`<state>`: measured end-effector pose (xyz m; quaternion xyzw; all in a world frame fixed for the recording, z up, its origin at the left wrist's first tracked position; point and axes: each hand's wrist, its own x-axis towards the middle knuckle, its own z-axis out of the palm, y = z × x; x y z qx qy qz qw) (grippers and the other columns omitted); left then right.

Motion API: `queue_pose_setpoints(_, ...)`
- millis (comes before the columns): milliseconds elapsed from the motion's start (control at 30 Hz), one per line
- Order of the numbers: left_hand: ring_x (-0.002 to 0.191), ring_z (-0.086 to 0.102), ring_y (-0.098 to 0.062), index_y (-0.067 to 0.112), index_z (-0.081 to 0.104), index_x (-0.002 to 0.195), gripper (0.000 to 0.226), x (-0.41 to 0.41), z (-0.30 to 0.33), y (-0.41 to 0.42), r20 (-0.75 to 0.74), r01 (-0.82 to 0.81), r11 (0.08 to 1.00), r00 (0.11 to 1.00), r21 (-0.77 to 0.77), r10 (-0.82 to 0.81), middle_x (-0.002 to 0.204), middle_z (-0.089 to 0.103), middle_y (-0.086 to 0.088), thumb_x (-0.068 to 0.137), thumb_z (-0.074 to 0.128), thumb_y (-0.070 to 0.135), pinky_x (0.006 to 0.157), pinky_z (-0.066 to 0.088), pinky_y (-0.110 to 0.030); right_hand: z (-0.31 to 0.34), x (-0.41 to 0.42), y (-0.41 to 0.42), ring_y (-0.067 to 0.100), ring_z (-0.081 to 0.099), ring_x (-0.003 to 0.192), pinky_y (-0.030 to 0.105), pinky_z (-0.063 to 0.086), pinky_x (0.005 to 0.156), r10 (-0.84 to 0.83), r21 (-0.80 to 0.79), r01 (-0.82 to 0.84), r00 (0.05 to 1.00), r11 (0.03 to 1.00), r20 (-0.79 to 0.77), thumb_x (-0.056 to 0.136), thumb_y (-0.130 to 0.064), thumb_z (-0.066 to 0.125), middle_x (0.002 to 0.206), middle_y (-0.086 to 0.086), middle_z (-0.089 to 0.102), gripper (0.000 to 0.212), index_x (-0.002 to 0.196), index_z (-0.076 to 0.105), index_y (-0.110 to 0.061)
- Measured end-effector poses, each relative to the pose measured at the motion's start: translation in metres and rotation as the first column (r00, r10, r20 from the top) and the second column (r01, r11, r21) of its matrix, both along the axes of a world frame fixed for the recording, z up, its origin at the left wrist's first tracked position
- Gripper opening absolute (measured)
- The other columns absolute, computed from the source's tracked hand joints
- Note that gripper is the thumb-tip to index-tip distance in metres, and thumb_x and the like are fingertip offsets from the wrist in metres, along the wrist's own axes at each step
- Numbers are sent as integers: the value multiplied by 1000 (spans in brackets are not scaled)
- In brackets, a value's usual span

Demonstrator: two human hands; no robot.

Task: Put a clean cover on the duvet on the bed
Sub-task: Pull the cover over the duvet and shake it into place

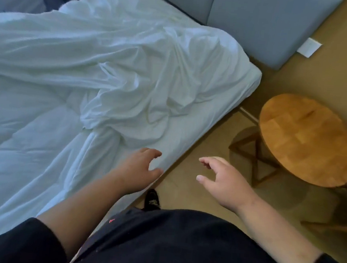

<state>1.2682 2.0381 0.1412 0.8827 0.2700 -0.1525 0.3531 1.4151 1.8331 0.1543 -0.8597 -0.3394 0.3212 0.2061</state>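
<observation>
A crumpled white duvet cover (131,70) lies spread over the bed, bunched into folds near the middle. Beneath it at the left, the quilted white duvet (19,123) shows. The bed's sheeted mattress edge (188,136) runs diagonally toward me. My left hand (142,168) hovers over the mattress edge with relaxed, slightly curled fingers and holds nothing. My right hand (220,180) hangs over the floor beside the bed, fingers loosely curled, also holding nothing.
A round wooden side table (307,139) stands on the tan floor right of the bed. A grey-blue padded panel (260,24) lines the wall behind, with a white wall plate (309,47). My dark shoe (152,200) is by the bed's edge.
</observation>
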Motion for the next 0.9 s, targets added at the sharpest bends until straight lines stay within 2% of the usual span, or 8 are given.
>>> queue_pose_setpoints(133,129,49,-7,26,45,145,50,75,7,65,11,17,1000,1000,-14,-17,146,45,10,98,55,42,106,42,-28,8,68,57,-9,39,121,12,31,102,41,-32,-41,999,999,18,100,-38,59,142,-20,44,49,147,46,-33)
queue_pose_setpoints(233,125,51,-6,28,47,141,47,122,3,100,23,2,1000,1000,-28,-2,142,48,12,97,54,44,103,43,-28,11,120,88,-2,41,131,15,31,107,53,-47,-51,997,998,48,101,-39,58,147,-16,44,49,148,47,-30)
queue_pose_setpoints(433,120,54,-7,29,52,137,48,217,-16,144,-29,-16,1000,999,-11,16,137,53,12,99,42,56,100,43,-28,-6,231,148,4,41,136,13,27,107,85,-61,-83,996,995,26,101,-36,58,150,-12,44,51,149,46,-26)
queue_pose_setpoints(567,124,52,-9,27,50,139,50,298,-42,169,-72,-22,1000,997,10,23,141,49,10,99,45,55,103,42,-28,-37,330,196,5,43,135,17,29,109,187,-82,-185,982,979,15,100,-36,58,148,-10,48,49,147,49,-24)
queue_pose_setpoints(667,128,49,-13,26,47,143,51,374,-59,180,-118,-8,999,993,39,12,145,46,9,101,42,55,103,38,-28,-61,413,231,7,47,132,16,31,105,238,-71,-236,971,969,22,100,-34,58,142,-9,55,43,141,56,-23)
queue_pose_setpoints(800,129,49,-17,23,47,142,52,479,-76,192,-168,-83,996,982,18,85,145,47,5,102,37,55,103,38,-30,-84,529,270,11,49,131,22,36,107,295,-100,-294,955,951,-1,101,-30,56,140,-4,56,41,141,57,-18)
queue_pose_setpoints(900,126,49,-21,23,41,142,55,543,-92,199,-216,-72,988,971,134,100,142,46,4,100,37,59,99,43,-34,-113,604,286,15,47,134,28,36,109,363,-193,-357,932,914,-6,103,-30,51,143,-2,54,41,142,56,-18)
